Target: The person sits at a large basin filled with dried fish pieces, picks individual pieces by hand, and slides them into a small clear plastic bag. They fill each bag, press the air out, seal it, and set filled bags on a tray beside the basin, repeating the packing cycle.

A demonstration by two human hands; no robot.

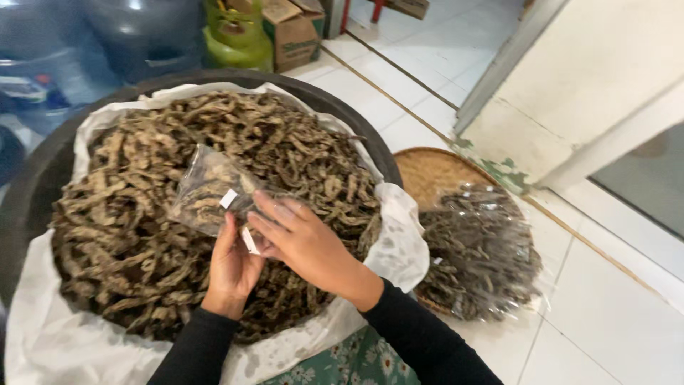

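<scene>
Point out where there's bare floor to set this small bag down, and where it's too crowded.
Bare white tile floor lies right of the woven tray, below the white door frame; more lies behind the tray. Crowded: the lined basin brims with dried strips, packed bags cover the tray, and both hands, left hand and right hand, hold the small bag above it.

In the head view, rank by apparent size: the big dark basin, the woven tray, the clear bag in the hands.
1. Dark basin.
2. Woven tray, partly covered by filled bags.
3. Clear bag, though it sits nearer the camera.
</scene>
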